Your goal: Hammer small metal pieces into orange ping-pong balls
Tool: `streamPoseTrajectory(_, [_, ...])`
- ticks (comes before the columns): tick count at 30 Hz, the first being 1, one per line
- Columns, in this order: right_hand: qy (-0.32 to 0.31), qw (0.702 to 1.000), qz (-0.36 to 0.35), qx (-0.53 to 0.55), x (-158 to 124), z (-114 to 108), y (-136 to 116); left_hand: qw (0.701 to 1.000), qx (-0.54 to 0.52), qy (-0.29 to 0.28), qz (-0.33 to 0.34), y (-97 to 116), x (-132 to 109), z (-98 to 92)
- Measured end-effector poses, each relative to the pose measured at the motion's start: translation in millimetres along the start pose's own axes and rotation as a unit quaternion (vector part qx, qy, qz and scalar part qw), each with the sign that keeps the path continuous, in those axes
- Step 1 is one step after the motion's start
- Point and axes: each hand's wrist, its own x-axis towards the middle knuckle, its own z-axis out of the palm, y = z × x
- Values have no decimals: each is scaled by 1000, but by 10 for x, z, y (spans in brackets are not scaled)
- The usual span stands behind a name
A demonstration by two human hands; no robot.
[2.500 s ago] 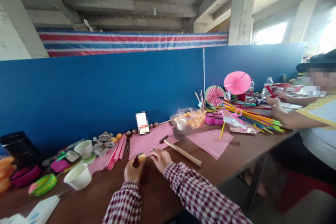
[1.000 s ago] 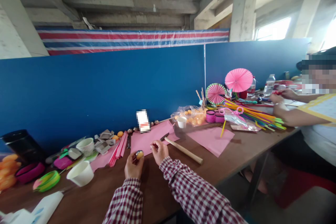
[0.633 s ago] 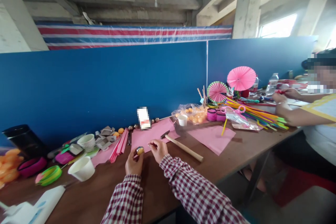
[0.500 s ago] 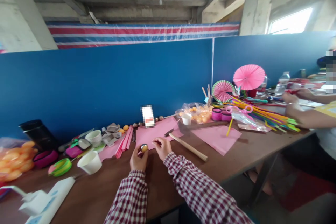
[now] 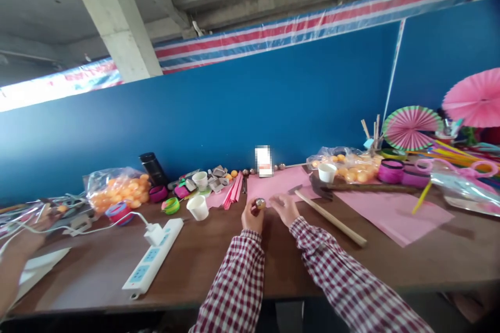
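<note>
My left hand (image 5: 253,218) is closed around a shiny silver ball (image 5: 260,203), its fingertips at the ball's sides. Just to its right is my right hand (image 5: 286,209), fingers bent together towards the ball but apart from it; whatever they pinch, if anything, is too small to see. Both hands are over the near edge of a pink sheet (image 5: 275,183). A wooden-handled hammer (image 5: 332,219) lies right of my right hand. Several more shiny balls (image 5: 282,166) line the back of the sheet, beside a blurred-out upright phone-like object (image 5: 263,161).
Left stand white cups (image 5: 198,208), folded pink strips (image 5: 233,191), a bag of orange balls (image 5: 127,190), a black bottle (image 5: 153,169) and a power strip (image 5: 154,260). Another person's arm (image 5: 19,250) reaches in at far left. Right are a second pink sheet (image 5: 394,216) and paper fans (image 5: 412,127).
The view has turned left, so the table's things sit further right and another person's arm shows at left. The ball stays in my left hand; my right hand remains close beside it.
</note>
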Motion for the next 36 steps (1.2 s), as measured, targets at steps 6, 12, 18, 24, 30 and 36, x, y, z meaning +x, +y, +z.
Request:
streamPoseTrajectory(6, [-19,999,29,17,-11,35,0,999,-30,-7,29,-12,0,15])
streamPoseTrajectory(12, [-28,998,45,26,-6,41,24,998,-51,-21,31,69,-30,13])
streamPoseTrajectory(18, [-46,997,47,34,-3,30,63,996,-80,-26,29,104,-45,15])
streamPoseTrajectory(24, [-61,996,49,39,-7,27,59,994,-101,-17,26,100,-39,25])
streamPoseTrajectory(30, [-82,995,45,41,-4,30,73,995,-100,-12,24,91,-35,27])
streamPoseTrajectory(36, [-86,995,45,36,-8,28,97,994,-101,-11,36,112,-40,29])
